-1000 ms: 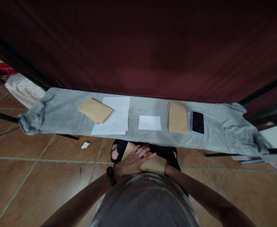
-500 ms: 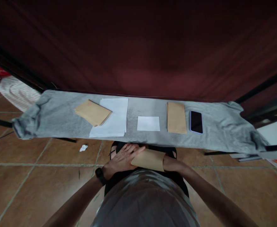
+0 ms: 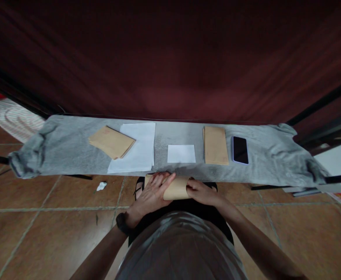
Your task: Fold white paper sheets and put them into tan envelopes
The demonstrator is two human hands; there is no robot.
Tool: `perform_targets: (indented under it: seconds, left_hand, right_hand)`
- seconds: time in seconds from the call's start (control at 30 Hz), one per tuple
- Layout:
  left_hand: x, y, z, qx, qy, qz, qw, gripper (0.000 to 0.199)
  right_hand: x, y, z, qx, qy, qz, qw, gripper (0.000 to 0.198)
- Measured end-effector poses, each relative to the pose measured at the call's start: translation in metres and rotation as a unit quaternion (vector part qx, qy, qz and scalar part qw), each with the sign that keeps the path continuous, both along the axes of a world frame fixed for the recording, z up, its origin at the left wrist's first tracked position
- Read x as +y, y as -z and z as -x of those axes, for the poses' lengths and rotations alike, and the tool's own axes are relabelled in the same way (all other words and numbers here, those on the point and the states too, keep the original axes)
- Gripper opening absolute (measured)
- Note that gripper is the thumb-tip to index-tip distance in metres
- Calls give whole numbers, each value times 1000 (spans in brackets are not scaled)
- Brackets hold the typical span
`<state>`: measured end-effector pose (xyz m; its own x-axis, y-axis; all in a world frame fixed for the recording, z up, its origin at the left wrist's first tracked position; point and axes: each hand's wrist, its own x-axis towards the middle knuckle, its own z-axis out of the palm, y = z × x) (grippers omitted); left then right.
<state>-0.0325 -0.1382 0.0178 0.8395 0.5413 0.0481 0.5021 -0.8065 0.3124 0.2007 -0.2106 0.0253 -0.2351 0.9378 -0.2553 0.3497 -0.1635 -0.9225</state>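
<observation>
A brown paper envelope [image 3: 176, 188] lies across my lap, just below the front edge of the cloth-covered bench, with its open end to the right. My left hand [image 3: 155, 190], a dark watch on its wrist, is laid over the envelope's left part and grips it, thumb on top. The curled fingers of my right hand [image 3: 201, 191] are at the envelope's mouth, the tips hidden inside it. Straight ahead on the bench lies a small white paper [image 3: 181, 154]. To its right is a stack of brown envelopes [image 3: 216, 146].
On the left, more brown envelopes [image 3: 111, 142] overlap larger white sheets [image 3: 141, 149]. A phone [image 3: 240, 150] lies to the right on the grey cloth [image 3: 269, 155]. Behind stands a dark red panel [image 3: 170, 70]. A crumpled scrap [image 3: 101, 186] is on the tiled floor [image 3: 71, 225].
My right hand has drawn back out of the envelope, from wrist-deep to only the fingertips inside. The envelope has shifted left and slightly up, with my left hand still on it.
</observation>
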Motion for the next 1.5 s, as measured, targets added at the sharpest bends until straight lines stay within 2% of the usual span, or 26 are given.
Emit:
perform_targets:
  seconds: [0.1,0.17,0.23,0.27,0.37,0.43,0.53,0.73,0.93,1.13,1.23,1.33,1.5]
  left_hand:
    - [11,-2,8,3,-48,-35,998,106]
    - [19,-1,15,6,-85,-60,995,109]
    - [27,1,22,14,-107,-81,991,110]
    - [31,2,25,19,-115,-91,989,110]
    - [40,6,32,31,-130,-118,984,108]
    - [45,9,36,33,-144,-130,980,108]
    - [49,14,41,34,-161,-137,977,108]
    - [54,21,50,37,-181,-141,973,109]
    - [60,25,50,44,-193,-118,973,112]
    - [62,26,49,55,-202,-103,972,113]
    - [62,26,48,58,-203,-91,973,113]
    - [63,26,46,55,-205,-84,974,113]
    - [63,27,43,61,-212,-76,972,116]
  right_hand:
    - [15,1,-15,65,39,-20,997,28]
    - [31,6,-26,53,140,-47,988,35]
    - [49,14,-33,-79,243,-62,965,34]
    - [57,19,-34,-159,269,-57,948,33]
    - [79,33,-27,-336,277,-16,900,47]
    - [89,41,-18,-397,278,4,875,58]
    - [98,49,-8,-422,302,22,854,60]
    - [107,53,-18,-366,339,35,866,54]
    - [101,52,-26,-292,344,0,892,19]
    - [83,49,-30,-170,361,-47,916,26]
    - [73,52,-32,-43,383,-81,919,31]
    - [68,60,-32,76,368,-95,922,33]
    - [64,68,-35,73,330,-88,937,27]
